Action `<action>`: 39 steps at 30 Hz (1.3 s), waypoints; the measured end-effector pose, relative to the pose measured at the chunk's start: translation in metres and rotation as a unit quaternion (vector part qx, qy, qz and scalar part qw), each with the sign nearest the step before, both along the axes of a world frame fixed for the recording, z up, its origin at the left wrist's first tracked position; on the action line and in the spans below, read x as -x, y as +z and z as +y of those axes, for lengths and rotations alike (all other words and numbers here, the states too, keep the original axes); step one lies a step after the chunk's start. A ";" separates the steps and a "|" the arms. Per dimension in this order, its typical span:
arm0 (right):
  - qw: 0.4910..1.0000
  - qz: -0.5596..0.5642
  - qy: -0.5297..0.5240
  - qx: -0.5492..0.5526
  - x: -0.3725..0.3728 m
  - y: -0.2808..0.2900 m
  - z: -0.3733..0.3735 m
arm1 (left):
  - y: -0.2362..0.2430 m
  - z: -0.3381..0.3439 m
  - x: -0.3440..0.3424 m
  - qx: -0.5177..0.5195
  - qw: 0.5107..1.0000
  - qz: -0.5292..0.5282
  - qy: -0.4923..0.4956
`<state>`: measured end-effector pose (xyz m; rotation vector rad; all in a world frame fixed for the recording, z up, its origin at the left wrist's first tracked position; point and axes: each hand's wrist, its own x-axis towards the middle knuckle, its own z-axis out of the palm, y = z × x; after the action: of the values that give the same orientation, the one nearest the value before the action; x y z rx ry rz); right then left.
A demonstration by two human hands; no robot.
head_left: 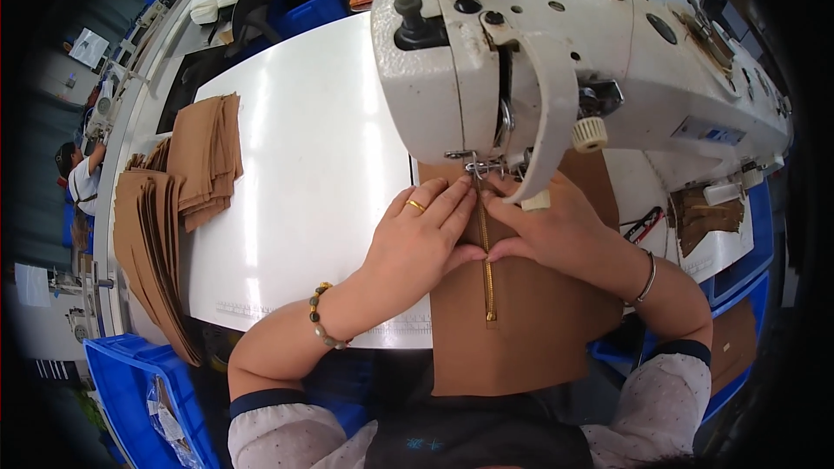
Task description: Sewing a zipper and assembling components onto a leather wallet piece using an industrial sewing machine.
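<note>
A brown fabric panel (512, 347) lies under the presser foot (483, 169) of a white sewing machine (417, 95) and hangs over the table's near edge. A gold-toothed zipper (489, 282) runs down it toward me. My left hand (426, 230) rests flat on the cloth left of the zipper, fingertips close to the foot. On the other side, my right hand (552, 226) presses the cloth, its fingers partly behind the machine's guard. Both thumbs point inward and nearly meet at the zipper. Neither hand grips anything that I can see.
Stacks of brown fabric pieces (204, 156) lie along the white table's (304, 139) left side. Snips (643, 226) and small brown pieces (708, 217) are on the right. Blue bins (148, 391) stand around the table. Another person (82, 178) works far left.
</note>
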<state>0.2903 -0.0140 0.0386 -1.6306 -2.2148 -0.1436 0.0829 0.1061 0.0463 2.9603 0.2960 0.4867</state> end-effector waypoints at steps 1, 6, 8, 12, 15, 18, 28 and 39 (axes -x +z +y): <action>1.000 0.000 0.000 -0.005 0.000 0.000 0.000 | 0.000 0.000 0.000 0.001 1.000 -0.001 0.000; 1.000 -0.009 0.005 0.000 -0.001 -0.004 0.000 | -0.001 -0.001 0.001 0.006 1.000 0.001 0.002; 1.000 -0.009 0.006 -0.011 -0.002 -0.004 0.000 | -0.001 0.000 0.000 0.005 1.000 -0.001 0.000; 1.000 -0.027 0.004 -0.010 -0.003 -0.002 0.003 | 0.000 0.000 -0.001 0.006 1.000 -0.004 0.012; 0.998 -0.046 -0.002 -0.050 -0.001 0.000 0.000 | 0.001 0.000 0.000 0.017 1.000 -0.005 0.015; 0.996 -0.066 -0.043 -0.051 0.000 0.002 -0.004 | 0.000 0.000 0.000 0.020 1.000 -0.010 0.015; 0.998 -0.046 -0.023 0.022 0.027 0.032 -0.038 | -0.003 -0.001 0.006 0.031 0.999 -0.017 0.014; 0.937 0.293 0.088 0.170 0.077 -0.002 -0.118 | 0.010 -0.026 0.076 0.144 0.977 -0.052 0.151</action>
<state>0.2130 -0.1318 0.0364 -1.3752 -1.9536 0.7200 0.0067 0.0798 0.0561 2.6086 0.7437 0.5747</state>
